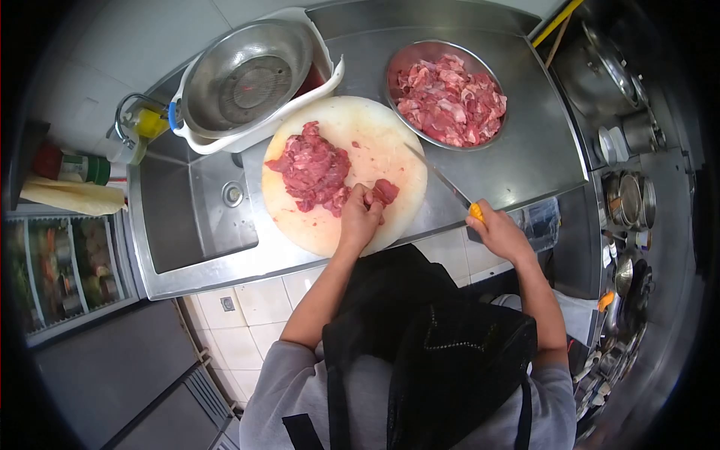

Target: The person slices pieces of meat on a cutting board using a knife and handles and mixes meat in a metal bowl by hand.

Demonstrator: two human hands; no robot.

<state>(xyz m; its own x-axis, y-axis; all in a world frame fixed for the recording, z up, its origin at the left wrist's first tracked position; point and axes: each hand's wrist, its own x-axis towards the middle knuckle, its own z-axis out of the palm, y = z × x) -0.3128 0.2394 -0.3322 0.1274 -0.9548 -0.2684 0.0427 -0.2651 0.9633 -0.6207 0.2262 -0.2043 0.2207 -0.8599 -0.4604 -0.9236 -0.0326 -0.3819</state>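
A round white cutting board [292, 225] lies on the steel counter. On its left half is a heap of raw red meat [311, 166]. At the board's near side, my left hand [362, 217] has its fingers closed on a small piece of meat [385, 192], which shows at the fingertips. My right hand [499, 231] is wrapped round the yellow handle of a knife [442, 180]. The blade slants up and left, its tip over the board's right part. Behind and right of the board, a steel bowl [391, 79] holds cut meat chunks [450, 101].
A steel strainer bowl [199, 90] rests in a white plastic tub [335, 79] behind the board. The sink [187, 225] is at the left, with a tap [124, 112] above. Pots [600, 75] and pans [630, 199] stand at the right. A glass-doored cabinet [71, 270] is at far left.
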